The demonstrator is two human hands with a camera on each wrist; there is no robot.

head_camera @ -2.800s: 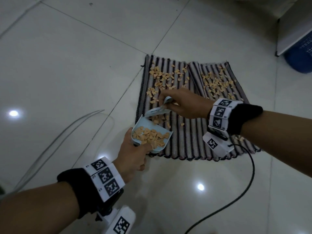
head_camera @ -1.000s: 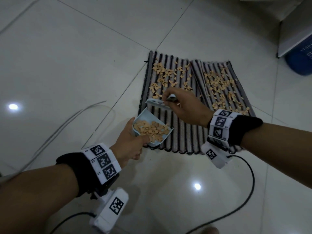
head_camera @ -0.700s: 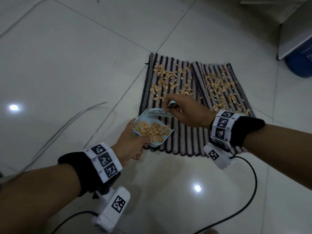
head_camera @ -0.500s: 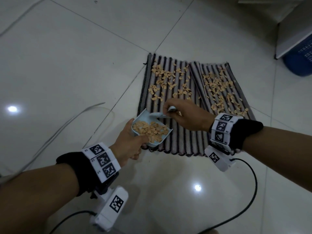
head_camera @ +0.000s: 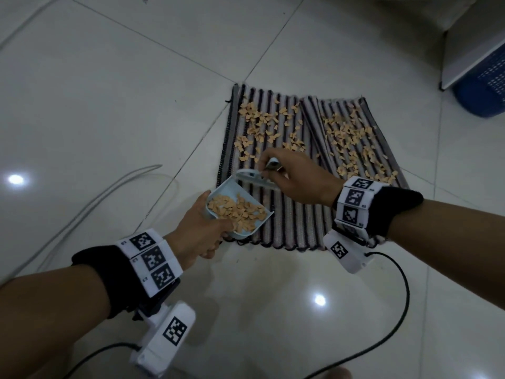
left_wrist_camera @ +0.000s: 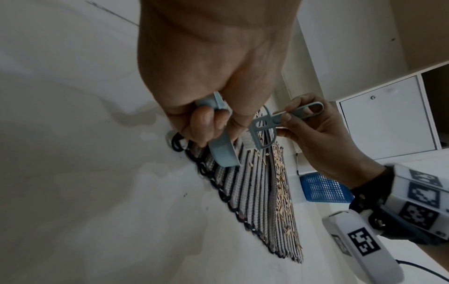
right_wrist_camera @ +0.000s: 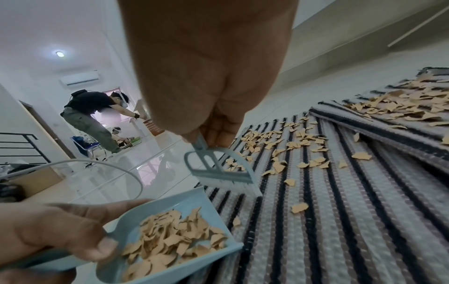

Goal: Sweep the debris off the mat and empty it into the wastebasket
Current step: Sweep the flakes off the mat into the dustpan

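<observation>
Grip, left: my left hand (head_camera: 200,231) is curled round the handle of the dustpan (head_camera: 240,214), thumb on top, at the near left corner of the mat (head_camera: 295,220). Grip, right: my right hand (head_camera: 297,181) pinches the thin handle of the hand brush (right_wrist_camera: 219,171), whose bristles hang just above the pan's far rim. Debris (head_camera: 262,127): tan flakes, one heap in the pan, loose scatters across the far half of the mat's left panel and over most of its right panel; the near strip is almost bare. Mat: striped, ribbed weave, lying on the tiled floor (head_camera: 109,91), its right panel overlapping the left along a ridge. Wastebasket (head_camera: 483,86): blue mesh, on the floor well beyond the mat's far right corner. Handling, as I judge it: flakes very light and likely to catch in the ribs or spill if the pan tips, so I would carry it level by the handle; brush and pan stiff light plastic, best held at the handles; mat soft and apt to shift under hard strokes.
</observation>
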